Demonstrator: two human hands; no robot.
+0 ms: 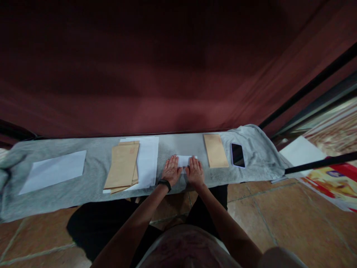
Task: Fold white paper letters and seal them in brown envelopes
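Note:
A small folded sheet of white paper (184, 160) lies on the grey cloth in front of me. My left hand (171, 172) rests flat on its left side, fingers stretched out, a dark band on the wrist. On the paper's right side, my right hand (195, 172) also presses flat with its fingers extended. Both palms hide part of the sheet. Just right of my right hand lies a brown envelope (216, 150). Left of my left hand, several brown envelopes (122, 163) are stacked partly over white sheets (148, 160).
A single white sheet (55, 171) lies at the left of the cloth-covered surface (96, 160). A phone (238, 155) lies at the right. Dark red fabric (178, 82) rises behind. A colourful printed box or bag (336, 182) stands low on the right, beside a dark bar (320, 162).

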